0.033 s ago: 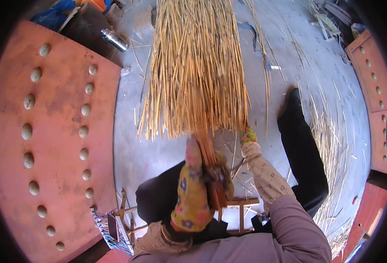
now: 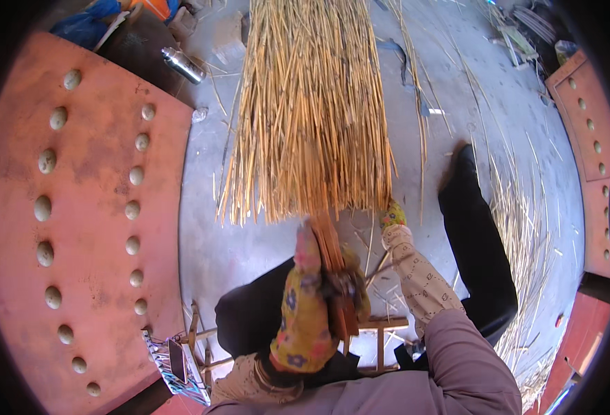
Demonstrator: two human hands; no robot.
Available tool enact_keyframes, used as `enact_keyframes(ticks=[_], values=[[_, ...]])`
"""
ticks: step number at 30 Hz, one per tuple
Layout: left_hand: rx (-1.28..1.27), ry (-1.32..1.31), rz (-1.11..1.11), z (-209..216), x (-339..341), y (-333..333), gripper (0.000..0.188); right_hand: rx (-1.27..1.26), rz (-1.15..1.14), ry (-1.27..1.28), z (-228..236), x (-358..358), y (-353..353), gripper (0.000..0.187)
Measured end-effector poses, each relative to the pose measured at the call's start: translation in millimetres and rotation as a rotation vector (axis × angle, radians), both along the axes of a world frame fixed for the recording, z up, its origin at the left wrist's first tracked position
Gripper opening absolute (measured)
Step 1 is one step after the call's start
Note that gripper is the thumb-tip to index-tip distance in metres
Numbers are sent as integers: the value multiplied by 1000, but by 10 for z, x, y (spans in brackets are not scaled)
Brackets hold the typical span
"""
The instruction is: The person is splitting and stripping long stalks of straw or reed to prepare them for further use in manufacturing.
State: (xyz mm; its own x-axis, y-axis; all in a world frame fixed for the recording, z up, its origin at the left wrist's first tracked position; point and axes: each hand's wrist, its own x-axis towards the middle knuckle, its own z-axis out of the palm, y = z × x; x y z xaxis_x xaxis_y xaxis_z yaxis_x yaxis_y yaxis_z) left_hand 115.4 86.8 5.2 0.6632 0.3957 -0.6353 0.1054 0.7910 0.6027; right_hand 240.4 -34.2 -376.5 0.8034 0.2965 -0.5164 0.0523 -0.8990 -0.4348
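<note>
A broad fan of yellow straw stalks lies on the grey concrete floor ahead of me. Its stalks gather into a tight reddish-brown neck near my lap. My left hand, in a yellow flowered glove, is closed around this neck just below the fan. My right hand, in a similar glove at the end of a beige patterned sleeve, rests against the lower right corner of the straw fan. Its fingers are hidden behind the stalks.
A red metal door leaf with round studs lies at the left, another at the right. A steel flask lies far left. Loose straw covers the floor at right. My black trouser legs straddle a wooden stool.
</note>
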Motion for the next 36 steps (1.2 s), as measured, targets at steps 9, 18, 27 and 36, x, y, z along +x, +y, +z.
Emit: enact_keyframes(ticks=[9, 18, 27, 36], values=[[-30, 47, -18, 11, 50, -86, 46, 630, -167, 647, 250, 708, -146, 29], [-45, 54, -230, -803, -29, -513, 46, 941, 119, 1380, 2588, -272, -894, 36], [-169, -98, -493, -521, -631, -1092, 45, 975, 20, 1107, 3210, -815, -1036, 42], [-143, -16, -352, 12, -1278, -1084, 41, 1232, -303, 977, 3040, -17, 151, 34]])
